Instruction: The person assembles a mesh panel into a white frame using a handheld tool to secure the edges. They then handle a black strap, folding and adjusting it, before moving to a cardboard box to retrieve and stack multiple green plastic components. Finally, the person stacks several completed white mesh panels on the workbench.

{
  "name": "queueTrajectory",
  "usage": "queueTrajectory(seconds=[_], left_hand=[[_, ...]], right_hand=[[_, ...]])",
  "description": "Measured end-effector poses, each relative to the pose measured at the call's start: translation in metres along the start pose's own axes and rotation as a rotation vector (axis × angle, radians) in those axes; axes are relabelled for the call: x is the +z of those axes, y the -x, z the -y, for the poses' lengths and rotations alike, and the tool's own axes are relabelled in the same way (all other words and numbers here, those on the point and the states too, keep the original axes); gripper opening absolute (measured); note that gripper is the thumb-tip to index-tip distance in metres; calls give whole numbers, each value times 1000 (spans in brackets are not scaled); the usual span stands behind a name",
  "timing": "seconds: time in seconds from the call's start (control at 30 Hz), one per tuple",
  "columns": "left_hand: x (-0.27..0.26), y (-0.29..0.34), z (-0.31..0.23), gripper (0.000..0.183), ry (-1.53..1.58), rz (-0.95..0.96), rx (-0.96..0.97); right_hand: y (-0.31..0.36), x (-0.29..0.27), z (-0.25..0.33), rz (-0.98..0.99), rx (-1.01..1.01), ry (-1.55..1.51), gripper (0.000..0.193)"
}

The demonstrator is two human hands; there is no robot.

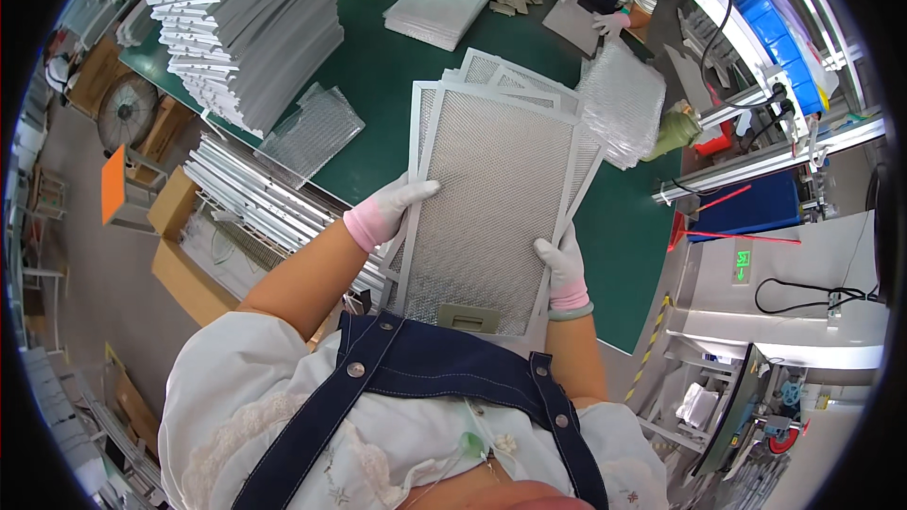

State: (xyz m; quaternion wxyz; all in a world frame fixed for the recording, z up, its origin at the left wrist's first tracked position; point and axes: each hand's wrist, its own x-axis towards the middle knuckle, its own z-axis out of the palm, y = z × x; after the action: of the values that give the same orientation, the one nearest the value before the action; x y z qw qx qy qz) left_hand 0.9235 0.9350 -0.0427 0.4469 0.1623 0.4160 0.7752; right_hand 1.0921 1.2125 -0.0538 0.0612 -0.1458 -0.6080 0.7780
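Observation:
A rectangular metal mesh filter panel (pixel 493 194) with a pale frame lies before me, close to my apron. On its near edge sits a small greyish handle plate (pixel 468 318). My left hand (pixel 389 212), in a white glove with a pink cuff, grips the panel's left edge, thumb on top. The right side is held by my right hand (pixel 565 269), gloved too, thumb over the edge. Their other fingers are hidden beneath. Several similar panels (pixel 534 85) are fanned out under and behind this one; whether my hands also grip any of these I cannot tell.
A tall stack of folded white metal sheets (pixel 255 33) stands on the green table (pixel 619 269) at the left. Bubble-wrap sheets (pixel 621 99) lie right of the panels. Across the table, another person's gloved hands (pixel 609 23) hold a grey panel. An aluminium frame (pixel 770 161) rises at the right.

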Motion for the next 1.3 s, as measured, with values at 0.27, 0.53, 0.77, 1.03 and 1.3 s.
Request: queueTrajectory(seconds=[0.27,0.53,0.77,1.03,1.3], left_hand=[[45,11,-12,105,-184,30,280],[47,-3,-66,103,-447,252,349],[22,-38,-64,123,-260,187,394],[-8,-59,-55,129,-102,-1,419],[28,-70,-80,117,94,70,499]], right_hand=[[21,-7,23,-37,116,-302,77],[15,-37,67,46,-353,121,85],[-28,-9,74,279,-497,82,85],[-33,2,80,43,-493,216,92],[-32,17,90,-111,-741,346,117]])
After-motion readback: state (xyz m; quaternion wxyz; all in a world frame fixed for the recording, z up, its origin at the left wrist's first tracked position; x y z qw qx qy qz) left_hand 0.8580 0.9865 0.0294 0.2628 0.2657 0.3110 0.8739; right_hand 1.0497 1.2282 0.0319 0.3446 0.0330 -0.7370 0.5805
